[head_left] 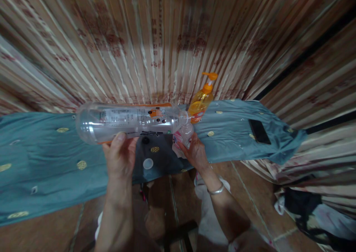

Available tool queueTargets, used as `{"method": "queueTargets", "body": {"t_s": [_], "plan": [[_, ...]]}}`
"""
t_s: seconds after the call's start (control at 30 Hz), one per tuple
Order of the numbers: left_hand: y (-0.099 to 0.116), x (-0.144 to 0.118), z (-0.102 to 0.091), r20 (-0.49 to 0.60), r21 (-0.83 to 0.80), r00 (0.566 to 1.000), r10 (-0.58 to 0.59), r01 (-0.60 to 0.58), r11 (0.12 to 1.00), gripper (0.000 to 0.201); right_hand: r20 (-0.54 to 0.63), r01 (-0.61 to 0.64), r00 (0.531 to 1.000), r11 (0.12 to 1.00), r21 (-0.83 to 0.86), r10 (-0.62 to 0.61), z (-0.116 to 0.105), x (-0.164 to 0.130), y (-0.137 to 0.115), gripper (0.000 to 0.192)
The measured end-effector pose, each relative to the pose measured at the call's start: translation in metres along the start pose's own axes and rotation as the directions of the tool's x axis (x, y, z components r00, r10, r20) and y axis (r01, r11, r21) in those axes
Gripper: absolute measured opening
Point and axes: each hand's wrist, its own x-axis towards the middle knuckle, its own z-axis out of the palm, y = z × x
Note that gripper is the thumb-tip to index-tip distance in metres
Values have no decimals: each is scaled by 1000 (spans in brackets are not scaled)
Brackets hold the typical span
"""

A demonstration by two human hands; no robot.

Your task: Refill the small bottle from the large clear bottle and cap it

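My left hand (120,156) grips a large clear plastic bottle (128,122) with an orange-edged label, held on its side with its mouth pointing right. My right hand (194,151) holds a small clear plastic bottle (183,135) just under that mouth, so the two openings nearly meet. A white cap (148,163) lies on the dark patch of cloth below the big bottle, between my hands. A dark round cap (145,140) lies just above it.
A teal cloth (41,159) with yellow dots covers the low surface. An orange pump bottle (201,101) stands behind my right hand. A black phone (259,131) lies on the cloth at right. Striped curtains hang behind. Dark clothing lies on the floor at far right.
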Motion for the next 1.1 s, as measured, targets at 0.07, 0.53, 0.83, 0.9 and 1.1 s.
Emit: {"method": "queueTargets", "body": {"t_s": [0.07, 0.53, 0.83, 0.9, 1.1], "plan": [[1, 0, 1, 2, -1, 1000, -1, 1, 1000, 45, 4, 0, 1000, 1000, -5, 0, -1, 0, 0, 58], [1, -2, 5, -46, -33, 999, 0, -1, 999, 48, -13, -9, 1000, 1000, -3, 9, 1, 0, -2, 59], [1, -2, 1, -39, -20, 999, -4, 3, 1000, 46, 3, 13, 1000, 1000, -23, -13, 0, 0, 0, 61], [1, -2, 1, -28, -22, 1000, -2, 1, 1000, 45, 9, 10, 1000, 999, -30, -9, 1, 0, 0, 61], [1, -1, 2, -18, -24, 1000, -9, 8, 1000, 49, -6, 19, 1000, 999, -37, -19, 5, -1, 2, 65]]}}
